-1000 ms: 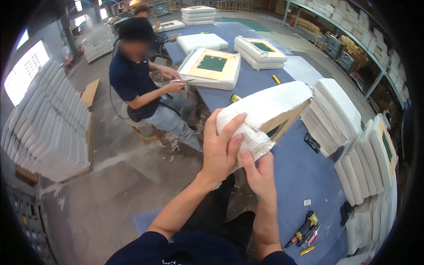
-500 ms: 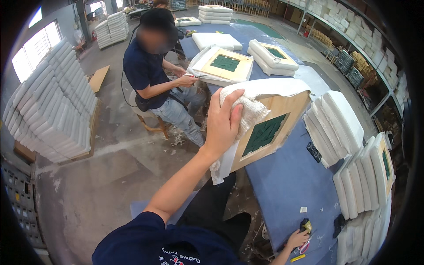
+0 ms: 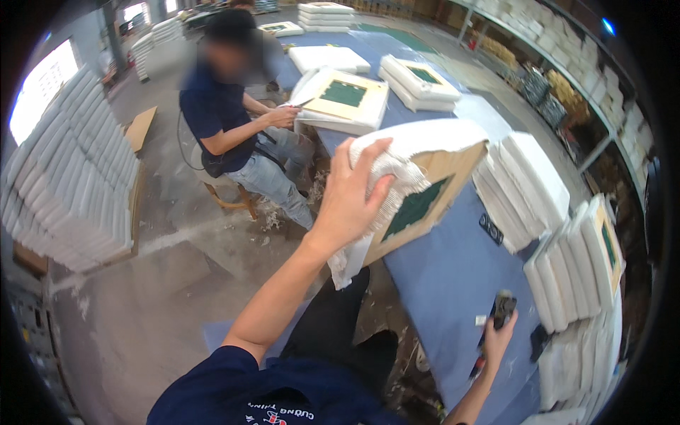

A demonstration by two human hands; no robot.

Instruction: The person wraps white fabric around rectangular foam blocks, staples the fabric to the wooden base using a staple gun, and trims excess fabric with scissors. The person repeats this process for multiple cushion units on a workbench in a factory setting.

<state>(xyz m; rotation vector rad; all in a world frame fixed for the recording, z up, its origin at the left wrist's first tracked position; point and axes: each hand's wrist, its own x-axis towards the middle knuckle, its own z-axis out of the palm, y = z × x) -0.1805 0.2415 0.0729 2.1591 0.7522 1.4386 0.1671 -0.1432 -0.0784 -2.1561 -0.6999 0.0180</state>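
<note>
My left hand (image 3: 354,191) is closed over the upper edge of a seat cushion (image 3: 460,166), bunching its loose white fabric (image 3: 400,177) under the fingers. The cushion stands tilted on edge, its plywood back with a dark green centre panel (image 3: 414,209) turned toward me. Low on the right, my right hand (image 3: 498,341) grips a dark staple gun (image 3: 504,309) held up over the blue table (image 3: 453,283). A small red part shows beside the right wrist. A loose corner of fabric hangs below the cushion.
A co-worker (image 3: 223,120) sits at the left table edge, hands at another cushion (image 3: 347,99). Stacked white cushions stand on the right (image 3: 524,191) and far left (image 3: 78,170). A black object (image 3: 490,229) lies on the table beside a stack. Fabric scraps litter the floor.
My right hand has lifted the staple gun off the table, moving it up and away from me. The left hand keeps its hold on the cushion. The whole view has shifted slightly.
</note>
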